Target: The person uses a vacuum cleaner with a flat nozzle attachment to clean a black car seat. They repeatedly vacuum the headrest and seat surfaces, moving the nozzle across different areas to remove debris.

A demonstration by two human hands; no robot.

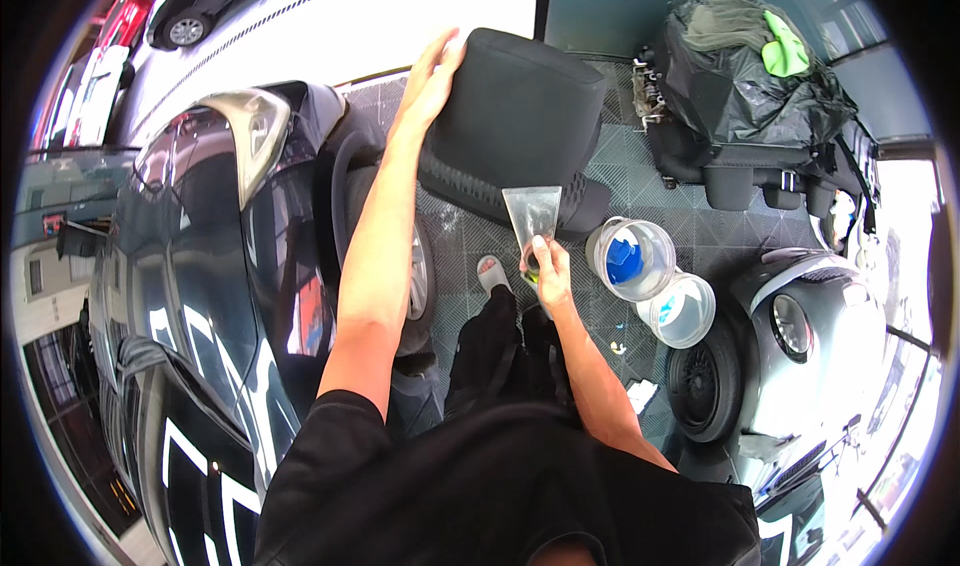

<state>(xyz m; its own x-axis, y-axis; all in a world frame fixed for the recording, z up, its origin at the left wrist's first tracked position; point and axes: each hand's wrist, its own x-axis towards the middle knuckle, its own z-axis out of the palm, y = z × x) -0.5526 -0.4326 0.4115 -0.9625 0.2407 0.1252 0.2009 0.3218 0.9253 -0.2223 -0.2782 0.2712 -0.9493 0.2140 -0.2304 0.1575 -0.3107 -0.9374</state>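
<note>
A black fabric car seat (pixel 521 108) stands on the tiled floor before me. My left hand (pixel 431 85) rests against the far left edge of the seat with nothing gripped in it. My right hand (pixel 550 269) is closed around the narrow end of a clear, flared extractor nozzle (pixel 534 209). The wide mouth of the nozzle points away from me, at the near side of the seat; whether it touches the fabric I cannot tell. Beside my right hand stand two clear plastic buckets, one with a blue thing inside (pixel 624 260).
A dark car (pixel 202 243) fills the left side. At the right is a silver car's front (pixel 817 363) with its wheel. More seats under black plastic (pixel 750 100), topped by a green cloth (pixel 784 46), stand at the upper right. Small scraps (pixel 617 348) lie on the floor.
</note>
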